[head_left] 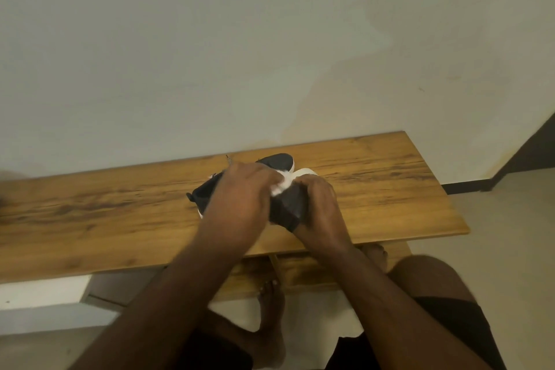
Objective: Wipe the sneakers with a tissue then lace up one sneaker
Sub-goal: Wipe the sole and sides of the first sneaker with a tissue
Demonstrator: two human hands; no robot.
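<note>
A low wooden table runs along the pale wall, grain streaked dark across its top. On it, near the middle, there's a dark sneaker with a white sole, lying toward the wall side. A second dark sneaker sits just in front of it; whether it rests on the wood is hard to tell.
</note>
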